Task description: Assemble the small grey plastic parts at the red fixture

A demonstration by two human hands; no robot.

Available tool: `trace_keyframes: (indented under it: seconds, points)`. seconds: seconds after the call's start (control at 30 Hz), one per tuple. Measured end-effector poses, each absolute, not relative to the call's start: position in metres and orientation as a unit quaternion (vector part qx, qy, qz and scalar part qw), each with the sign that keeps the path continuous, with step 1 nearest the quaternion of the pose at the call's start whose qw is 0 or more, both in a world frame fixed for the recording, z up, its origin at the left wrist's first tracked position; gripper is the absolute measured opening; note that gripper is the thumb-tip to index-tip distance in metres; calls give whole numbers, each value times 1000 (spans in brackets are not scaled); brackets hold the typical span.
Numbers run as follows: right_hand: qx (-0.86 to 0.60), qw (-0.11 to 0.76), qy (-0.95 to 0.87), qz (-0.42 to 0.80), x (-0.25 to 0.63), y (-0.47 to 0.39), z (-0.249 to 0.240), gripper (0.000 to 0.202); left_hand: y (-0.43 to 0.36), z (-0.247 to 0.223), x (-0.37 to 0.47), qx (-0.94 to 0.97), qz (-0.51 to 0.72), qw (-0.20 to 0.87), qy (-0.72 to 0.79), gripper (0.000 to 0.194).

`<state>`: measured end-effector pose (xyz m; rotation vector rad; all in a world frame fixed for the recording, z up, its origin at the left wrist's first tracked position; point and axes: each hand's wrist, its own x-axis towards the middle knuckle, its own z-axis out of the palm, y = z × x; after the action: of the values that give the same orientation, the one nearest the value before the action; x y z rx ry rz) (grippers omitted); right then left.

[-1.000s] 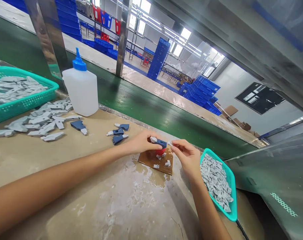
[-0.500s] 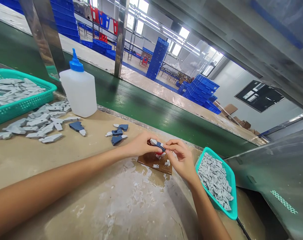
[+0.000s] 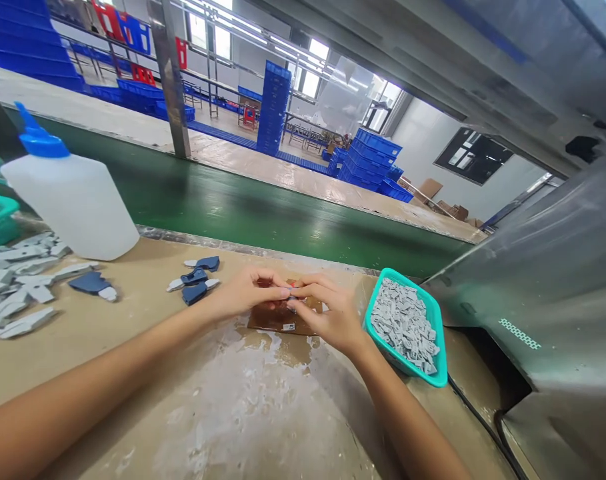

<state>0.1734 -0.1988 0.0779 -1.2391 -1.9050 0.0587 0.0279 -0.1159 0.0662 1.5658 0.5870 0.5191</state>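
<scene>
My left hand and my right hand meet fingertip to fingertip over a brown board. Both are closed, pinching a small dark blue plastic part that the fingers mostly hide. A bit of red shows just behind the fingertips. On the board lies a small white plastic piece, with more light bits partly covered by my right hand. Left of my left hand, several dark blue parts with whitish tips rest on the table, and a similar blue part lies farther left.
A white squeeze bottle with a blue nozzle stands at the left, behind loose grey pieces. To the right sits a teal basket full of small grey pieces. Beyond the table edge runs a green conveyor belt; a metal panel borders the right.
The view has swung rightward, so things sit farther left in the picture. My fingertips have closed in tighter around the blue part, which was more visible before.
</scene>
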Motion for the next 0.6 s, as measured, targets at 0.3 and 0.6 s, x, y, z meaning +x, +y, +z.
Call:
trace_keyframes:
  seconds: [0.3,0.6]
  points:
    - [-573,409,-710,9,207,-200,101,41,-100,67,20,724,344,482,352,18]
    - [-857,5,-516,2,325,-215,94,11,-34,54,-30,774,271,225,527,41]
